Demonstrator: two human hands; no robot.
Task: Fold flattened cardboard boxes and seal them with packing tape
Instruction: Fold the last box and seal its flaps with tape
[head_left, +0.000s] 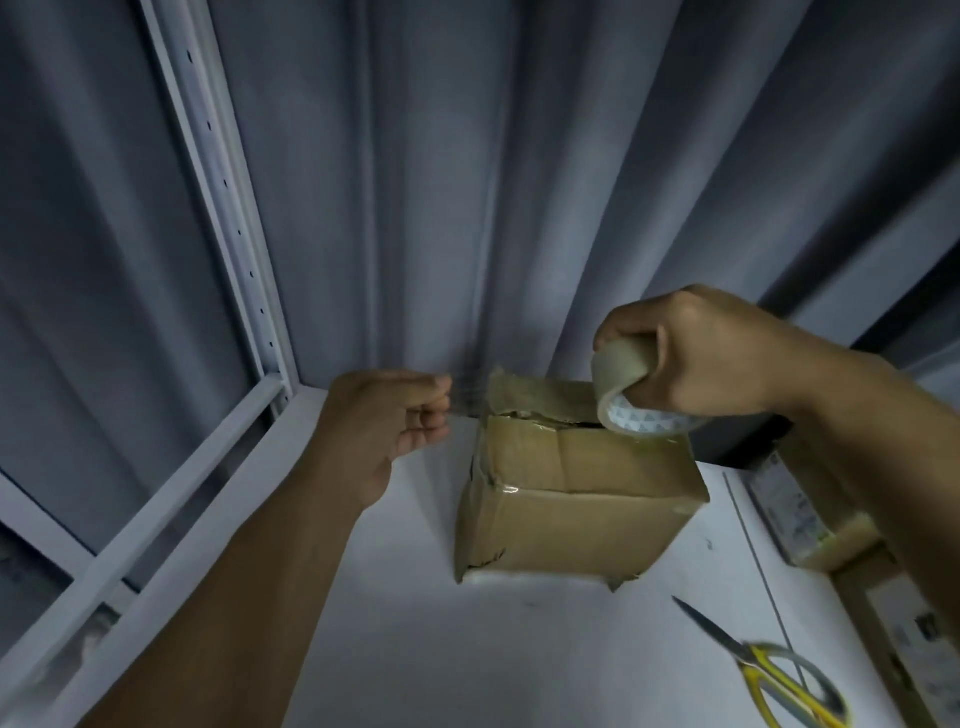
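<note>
Beneath the right grip (691, 353), curled round a roll of clear packing tape (618, 400), a cardboard box (571, 499) sits on the white counter (467, 649) — top flaps nearly shut, contents hidden in the dark gap. Just beside its far-left corner, the left grip (384, 426) pinches the tape's drawn-out end (467, 401). Scissors (769, 670) lie well apart from both grips — nearer the person.

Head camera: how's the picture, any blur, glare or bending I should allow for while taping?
Head view: dim, bluish light; scissors at lower right smeared by blur; glare glints on the box; the wide lens bows the shelf frame at left; the clear strip off the tape roll barely shows.
</note>
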